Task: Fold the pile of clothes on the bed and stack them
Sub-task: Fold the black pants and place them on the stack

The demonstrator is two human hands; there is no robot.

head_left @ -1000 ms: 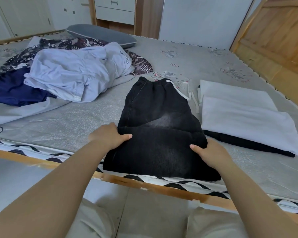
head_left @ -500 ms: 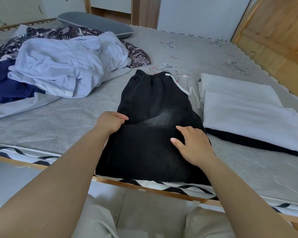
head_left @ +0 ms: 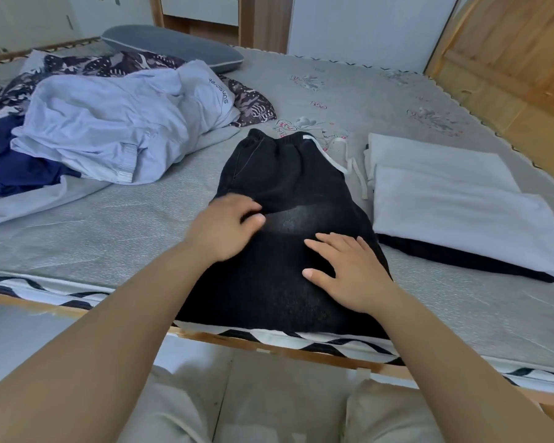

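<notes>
Now | black folded shorts [head_left: 288, 199], faded patch | left hand [head_left: 224, 228] grip released | right hand [head_left: 349, 270] flat on top

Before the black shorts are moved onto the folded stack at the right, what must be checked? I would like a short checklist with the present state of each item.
1. Black shorts folded once, hem edge lying across the middle: ok.
2. Right hand flat on the fold, pressing: ok.
3. Left hand gripping the shorts: cannot tell, blurred.
4. White drawstring tucked in: not ok, it trails on the bed.
5. Folded stack flat on top to receive them: ok.
6. Unfolded pile apart from the shorts: ok.
</notes>
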